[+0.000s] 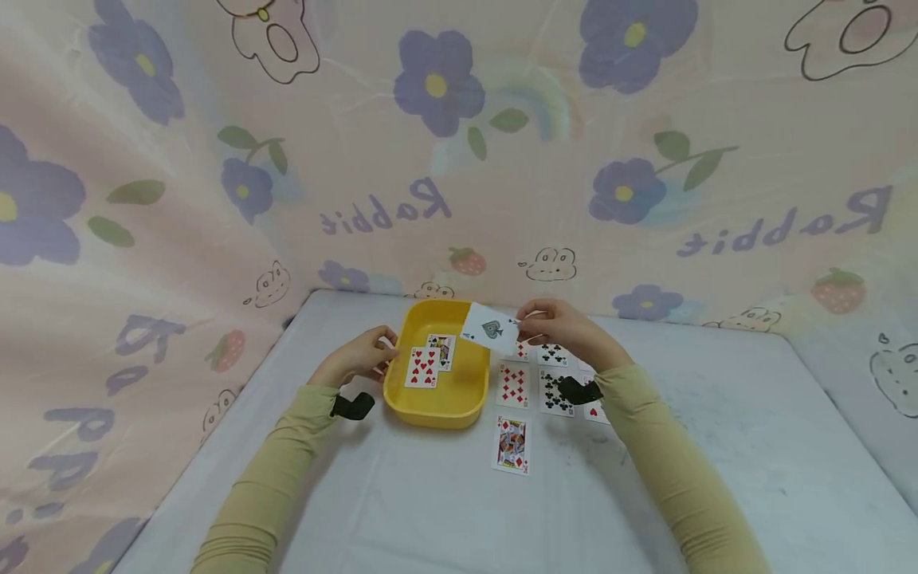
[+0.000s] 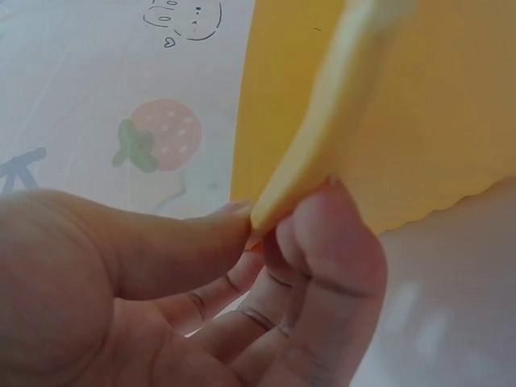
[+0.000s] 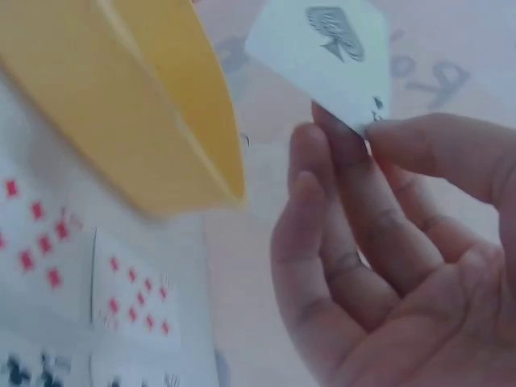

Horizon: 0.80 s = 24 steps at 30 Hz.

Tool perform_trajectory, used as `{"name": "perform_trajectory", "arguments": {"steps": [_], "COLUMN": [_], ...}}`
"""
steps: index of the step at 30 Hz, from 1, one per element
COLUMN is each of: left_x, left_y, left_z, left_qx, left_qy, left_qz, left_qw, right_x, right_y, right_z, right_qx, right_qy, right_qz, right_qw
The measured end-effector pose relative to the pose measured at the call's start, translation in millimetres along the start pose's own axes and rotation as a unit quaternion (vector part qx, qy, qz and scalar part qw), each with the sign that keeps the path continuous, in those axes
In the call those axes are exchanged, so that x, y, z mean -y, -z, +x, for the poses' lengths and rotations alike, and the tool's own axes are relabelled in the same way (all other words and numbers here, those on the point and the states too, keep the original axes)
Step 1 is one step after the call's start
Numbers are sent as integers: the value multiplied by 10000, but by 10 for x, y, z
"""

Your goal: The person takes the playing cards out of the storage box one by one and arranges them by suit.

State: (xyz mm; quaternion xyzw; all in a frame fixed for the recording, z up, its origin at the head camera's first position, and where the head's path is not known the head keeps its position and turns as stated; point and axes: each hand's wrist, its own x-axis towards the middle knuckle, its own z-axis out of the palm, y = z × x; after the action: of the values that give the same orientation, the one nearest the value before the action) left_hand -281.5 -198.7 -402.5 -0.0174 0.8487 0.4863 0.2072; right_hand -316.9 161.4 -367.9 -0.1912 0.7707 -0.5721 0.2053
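Note:
My left hand (image 1: 356, 359) grips the left rim of a yellow plastic tray (image 1: 433, 420). In the left wrist view, the thumb and fingers of the left hand (image 2: 173, 266) pinch the rim from both sides. Over the tray's right edge, my right hand (image 1: 566, 328) holds an ace of spades (image 1: 491, 330) by one corner, face up and tilted. Its thumb and fingertips pinch the ace (image 3: 343, 56) in the right wrist view. Inside the tray, a hearts card (image 1: 421, 368) partly overlaps a black-suited face card (image 1: 447, 346).
Right of the tray, face-up cards lie in rows: a diamonds card (image 1: 513, 386), a clubs card (image 1: 554, 387), and a hearts card (image 1: 594, 412) partly hidden by the right sleeve. Nearer the front lies a king of diamonds (image 1: 511, 446). A patterned curtain (image 1: 502, 175) stands behind the white table (image 1: 430, 510).

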Motion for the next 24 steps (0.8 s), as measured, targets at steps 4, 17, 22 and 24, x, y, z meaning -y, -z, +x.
{"name": "perform_trajectory", "arguments": {"steps": [4,17,22,24], "left_x": [4,5,15,12], "left_y": [10,3,4,4], "left_z": [0,6,19,21], "left_qx": [10,14,39,45], "left_qy": [12,82,48,29], "left_qz": [14,-69,-93,-82], "left_qw": [10000,9999,9999,10000], "right_x": [-149,-755,-878,-938], "right_y": [157,628,743,769], "right_z": [-191,-823,-1040,-1113], "right_qx": [-277,-1471,-2088,-2255], "right_qy": [-102,-419,-771,-802], "right_qz": [286,2556,3248,3454], "right_qw": [9992,9546,9192,9074]}}
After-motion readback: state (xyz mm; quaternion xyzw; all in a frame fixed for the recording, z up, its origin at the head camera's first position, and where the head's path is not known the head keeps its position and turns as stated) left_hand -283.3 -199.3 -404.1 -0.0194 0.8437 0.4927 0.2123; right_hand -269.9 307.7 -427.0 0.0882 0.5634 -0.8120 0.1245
